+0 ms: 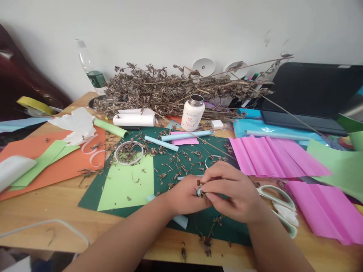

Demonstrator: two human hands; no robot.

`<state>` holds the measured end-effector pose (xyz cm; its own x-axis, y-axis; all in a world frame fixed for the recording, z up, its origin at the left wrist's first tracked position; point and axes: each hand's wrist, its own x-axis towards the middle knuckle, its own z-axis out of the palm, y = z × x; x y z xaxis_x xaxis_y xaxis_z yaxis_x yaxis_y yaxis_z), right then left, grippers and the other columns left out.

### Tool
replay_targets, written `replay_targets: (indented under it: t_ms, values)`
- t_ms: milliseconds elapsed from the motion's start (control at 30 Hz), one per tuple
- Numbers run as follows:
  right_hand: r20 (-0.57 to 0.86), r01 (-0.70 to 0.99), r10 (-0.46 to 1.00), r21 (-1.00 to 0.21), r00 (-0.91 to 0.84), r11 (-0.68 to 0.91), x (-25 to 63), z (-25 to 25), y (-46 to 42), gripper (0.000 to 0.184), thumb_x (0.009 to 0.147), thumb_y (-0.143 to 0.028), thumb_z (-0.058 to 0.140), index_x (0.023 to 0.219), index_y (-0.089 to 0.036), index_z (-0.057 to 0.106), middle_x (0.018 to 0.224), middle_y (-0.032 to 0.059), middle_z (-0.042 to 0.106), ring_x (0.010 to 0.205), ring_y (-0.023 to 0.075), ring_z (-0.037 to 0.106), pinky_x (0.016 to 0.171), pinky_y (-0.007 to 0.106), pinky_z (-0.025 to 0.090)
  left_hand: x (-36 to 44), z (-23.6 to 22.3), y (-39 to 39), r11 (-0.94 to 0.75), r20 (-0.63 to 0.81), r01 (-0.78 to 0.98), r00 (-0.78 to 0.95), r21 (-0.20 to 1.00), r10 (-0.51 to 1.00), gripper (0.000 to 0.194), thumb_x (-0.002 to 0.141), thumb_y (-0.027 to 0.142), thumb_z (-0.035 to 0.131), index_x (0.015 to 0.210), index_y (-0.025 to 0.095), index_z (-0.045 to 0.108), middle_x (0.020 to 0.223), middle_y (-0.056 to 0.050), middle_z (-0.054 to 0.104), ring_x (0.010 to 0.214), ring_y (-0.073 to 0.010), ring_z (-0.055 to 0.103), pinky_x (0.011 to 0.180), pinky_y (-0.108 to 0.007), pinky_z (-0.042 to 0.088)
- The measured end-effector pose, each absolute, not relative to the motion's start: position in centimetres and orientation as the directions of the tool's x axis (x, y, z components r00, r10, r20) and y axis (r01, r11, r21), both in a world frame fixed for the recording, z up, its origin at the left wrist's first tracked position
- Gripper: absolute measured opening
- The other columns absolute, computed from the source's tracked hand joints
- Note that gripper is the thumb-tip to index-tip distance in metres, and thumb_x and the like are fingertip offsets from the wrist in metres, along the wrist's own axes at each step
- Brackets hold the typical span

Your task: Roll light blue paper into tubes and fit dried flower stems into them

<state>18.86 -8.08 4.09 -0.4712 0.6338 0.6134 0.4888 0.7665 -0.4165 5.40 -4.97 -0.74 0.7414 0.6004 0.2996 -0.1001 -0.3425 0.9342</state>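
Note:
My left hand is closed around a small light blue paper roll, and only its end shows above the fist. Bits of dried plant poke out at that end. The fingers of my right hand are pinched there on dried leaves. Both hands hover over a green cutting mat strewn with dry leaf crumbs. Another blue paper tube lies partly hidden beneath my left forearm. Farther back on the mat are two more blue tubes, a short one and a longer one.
Dried plant stalks are heaped along the wall behind a white open bottle. Scissors and pink crepe paper lie at right. A tape ring rests on green paper. Orange paper covers the left.

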Motion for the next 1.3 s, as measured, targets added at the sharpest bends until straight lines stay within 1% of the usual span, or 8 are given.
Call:
replay_targets:
  t_ms: [167,400,567,667,767,967,1100,1300]
  values:
    - [0.512,0.478,0.743,-0.569,-0.431,0.669,19.1,4.0,-7.9,0.014,0.070,-0.009,0.047,0.074,-0.022,0.049,0.075,0.0017,0.054,0.074,0.0128,0.053,0.064,0.027,0.044,5.5,-0.9,-4.8,-0.357,0.330,-0.126,0.731,0.925,0.598,0.014,0.067,0.016,0.049,0.053,0.016,0.044,0.051,0.003,0.042,0.050,-0.0087,0.041,0.047,-0.019,0.037]
    - [0.533,0.511,0.632,-0.377,-0.562,0.772,19.7,4.6,-8.2,0.016,0.068,-0.014,0.044,0.078,-0.022,0.053,0.094,0.0055,0.056,0.082,0.0173,0.050,0.075,0.038,0.041,5.4,-1.1,-4.8,-0.377,0.313,-0.105,0.775,0.920,0.548,0.011,0.070,0.019,0.049,0.068,0.017,0.060,0.070,-0.004,0.060,0.069,-0.0173,0.056,0.066,-0.028,0.044]
    - [0.495,0.532,0.618,-0.321,-0.611,0.783,19.8,4.5,-8.3,0.011,0.072,-0.020,0.045,0.078,-0.023,0.053,0.106,0.0056,0.057,0.087,0.0191,0.050,0.079,0.040,0.040,5.5,-0.7,-4.7,-0.327,0.376,-0.231,0.779,0.916,0.502,0.014,0.071,0.018,0.047,0.072,0.018,0.061,0.073,-0.006,0.061,0.073,-0.0187,0.057,0.067,-0.030,0.046]
    - [0.543,0.514,0.619,-0.355,-0.567,0.781,19.3,4.1,-8.1,0.007,0.074,-0.022,0.047,0.074,-0.020,0.053,0.100,0.0071,0.059,0.082,0.0170,0.052,0.076,0.037,0.041,5.6,-0.5,-4.6,-0.305,0.396,-0.269,0.757,0.914,0.519,0.012,0.069,0.017,0.050,0.064,0.018,0.060,0.069,-0.006,0.060,0.072,-0.0198,0.057,0.068,-0.031,0.045]
    - [0.603,0.528,0.641,-0.388,-0.474,0.755,18.7,3.7,-7.9,0.006,0.074,-0.019,0.049,0.069,-0.020,0.053,0.088,0.0057,0.060,0.076,0.0145,0.053,0.070,0.033,0.043,5.6,-0.8,-4.5,-0.327,0.390,-0.241,0.743,0.914,0.543,0.011,0.070,0.019,0.050,0.069,0.017,0.060,0.077,-0.006,0.061,0.078,-0.0206,0.057,0.072,-0.031,0.044]
    - [0.619,0.534,0.691,-0.466,-0.373,0.706,18.3,3.5,-7.8,0.008,0.070,-0.013,0.053,0.072,-0.020,0.050,0.081,0.0045,0.059,0.075,0.0145,0.055,0.067,0.032,0.044,5.5,-1.4,-4.4,-0.448,0.363,-0.105,0.758,0.888,0.542,0.010,0.070,0.019,0.046,0.064,0.013,0.052,0.069,-0.002,0.057,0.069,-0.0126,0.053,0.063,-0.024,0.044]
    - [0.596,0.483,0.695,-0.507,-0.403,0.714,18.5,3.5,-7.6,0.009,0.072,-0.012,0.052,0.073,-0.020,0.048,0.077,0.0024,0.060,0.074,0.0135,0.056,0.069,0.032,0.042,5.4,-1.4,-4.4,-0.465,0.348,-0.070,0.761,0.882,0.547,0.010,0.070,0.020,0.046,0.063,0.014,0.050,0.069,-0.002,0.056,0.068,-0.0121,0.052,0.063,-0.023,0.044]
    - [0.610,0.468,0.628,-0.427,-0.483,0.774,19.2,3.8,-7.6,0.005,0.074,-0.018,0.049,0.073,-0.018,0.054,0.084,0.0061,0.059,0.076,0.0150,0.053,0.072,0.035,0.042,5.4,-1.7,-4.4,-0.437,0.316,-0.073,0.797,0.897,0.515,0.017,0.073,0.027,0.046,0.066,0.013,0.053,0.070,-0.003,0.058,0.071,-0.0138,0.054,0.066,-0.025,0.044]
